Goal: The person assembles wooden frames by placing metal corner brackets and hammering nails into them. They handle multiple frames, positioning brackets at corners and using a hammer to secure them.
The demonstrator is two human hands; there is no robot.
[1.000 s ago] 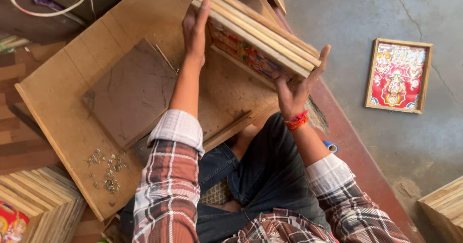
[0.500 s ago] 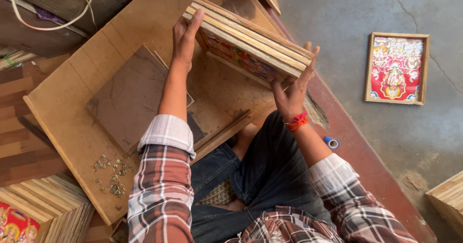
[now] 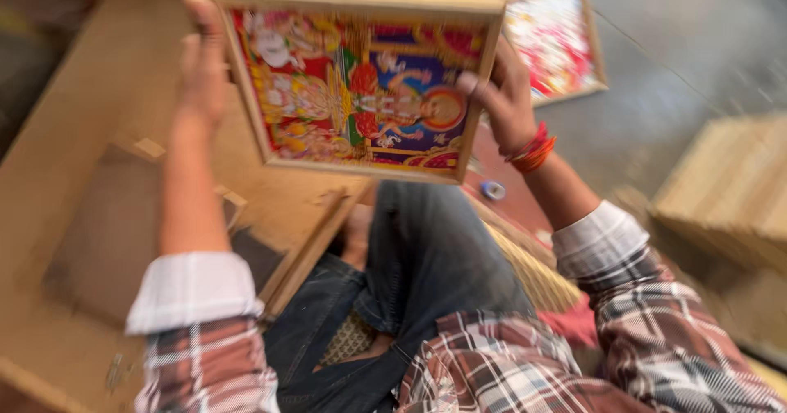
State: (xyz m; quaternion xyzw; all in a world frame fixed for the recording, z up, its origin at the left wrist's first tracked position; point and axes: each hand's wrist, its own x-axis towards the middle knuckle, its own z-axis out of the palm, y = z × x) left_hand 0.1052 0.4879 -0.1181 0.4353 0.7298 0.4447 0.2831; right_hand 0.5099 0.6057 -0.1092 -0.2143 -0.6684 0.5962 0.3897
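A grey concrete floor [image 3: 680, 77] carries a framed picture [image 3: 557, 40], a wooden board [image 3: 106, 110] and stacked frames [image 3: 730, 183].

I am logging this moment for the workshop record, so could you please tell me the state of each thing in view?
Left hand: gripping the framed picture's left edge.
Right hand: gripping its right edge.
Framed picture: lifted, face toward the camera, blurred.
Second framed picture: lying flat on the grey floor, face up.
Wooden board: lying flat.
Stack of frames: piled at right.

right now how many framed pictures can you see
2. One frame is held up between the left hand and right hand; another frame lies on the floor behind. Blurred wood stacks may hide more.
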